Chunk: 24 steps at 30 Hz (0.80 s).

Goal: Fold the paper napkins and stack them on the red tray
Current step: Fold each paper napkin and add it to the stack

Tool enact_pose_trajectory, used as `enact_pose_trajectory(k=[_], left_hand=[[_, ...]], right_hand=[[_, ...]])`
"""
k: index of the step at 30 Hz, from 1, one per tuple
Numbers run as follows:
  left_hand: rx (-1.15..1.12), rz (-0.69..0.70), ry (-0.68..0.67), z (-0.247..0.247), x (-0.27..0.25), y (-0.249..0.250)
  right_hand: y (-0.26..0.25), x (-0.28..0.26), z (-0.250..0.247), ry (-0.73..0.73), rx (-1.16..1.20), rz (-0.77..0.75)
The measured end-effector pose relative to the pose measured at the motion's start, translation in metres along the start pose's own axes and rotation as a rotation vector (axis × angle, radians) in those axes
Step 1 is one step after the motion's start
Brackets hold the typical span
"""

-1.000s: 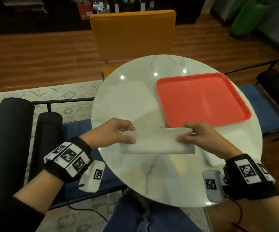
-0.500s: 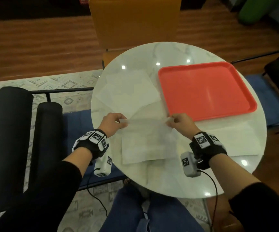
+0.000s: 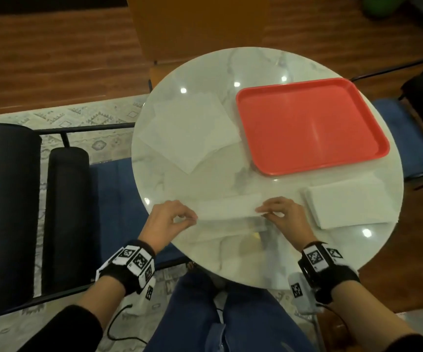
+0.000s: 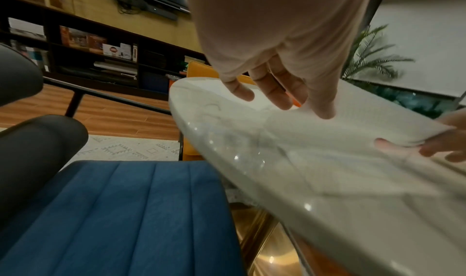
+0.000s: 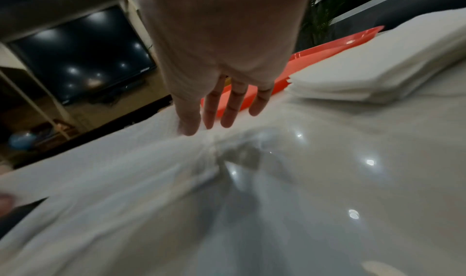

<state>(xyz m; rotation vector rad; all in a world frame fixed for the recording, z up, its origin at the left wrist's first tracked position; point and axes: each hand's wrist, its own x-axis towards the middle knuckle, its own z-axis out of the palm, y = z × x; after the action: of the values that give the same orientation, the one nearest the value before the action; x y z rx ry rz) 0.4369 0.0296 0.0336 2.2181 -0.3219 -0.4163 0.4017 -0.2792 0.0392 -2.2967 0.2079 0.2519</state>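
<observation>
A white paper napkin (image 3: 228,209) lies folded over near the front of the round marble table (image 3: 230,257). My left hand (image 3: 180,219) pinches its left corner with curled fingers, and in the left wrist view the thumb rests on the napkin (image 4: 353,125). My right hand (image 3: 271,212) pinches the right corner; the left wrist view also shows that hand (image 4: 441,145) with the paper between thumb and fingers. The red tray (image 3: 312,128) sits at the back right with nothing on it. In the right wrist view my hand (image 5: 214,121) hangs over the napkin (image 5: 113,160).
A stack of white napkins (image 3: 347,201) lies right of my right hand, in front of the tray. Unfolded napkins (image 3: 187,128) are spread at the table's left. An orange chair (image 3: 197,26) stands behind the table, a blue seat (image 3: 114,199) to its left.
Half a second ago both hands pinched the napkin's far edge farther out on the table. They have drawn it back toward me, so the napkin now lies doubled over.
</observation>
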Motion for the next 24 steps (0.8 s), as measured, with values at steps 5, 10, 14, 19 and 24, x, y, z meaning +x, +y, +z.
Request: enact_pose_trajectory(k=[5, 10, 14, 19, 24], left_hand=[[0.28, 0.011, -0.167, 0.01, -0.011, -0.008], [0.162, 0.005, -0.101, 0.0, -0.016, 0.001], [0.362, 0.033, -0.084, 0.021, -0.001, 0.01], [0.678, -0.091, -0.263, 0.058, 0.006, 0.009], [0.66, -0.094, -0.226, 0.064, 0.001, -0.01]], right_hand=[[0.016, -0.011, 0.015, -0.056, -0.233, -0.065], [0.006, -0.004, 0.007, 0.145, -0.262, -0.067], [-0.034, 0.007, 0.04, 0.043, -0.333, -0.184], [-0.07, 0.003, 0.092, -0.383, -0.523, -0.22], [-0.042, -0.001, 0.084, -0.435, -0.612, -0.16]])
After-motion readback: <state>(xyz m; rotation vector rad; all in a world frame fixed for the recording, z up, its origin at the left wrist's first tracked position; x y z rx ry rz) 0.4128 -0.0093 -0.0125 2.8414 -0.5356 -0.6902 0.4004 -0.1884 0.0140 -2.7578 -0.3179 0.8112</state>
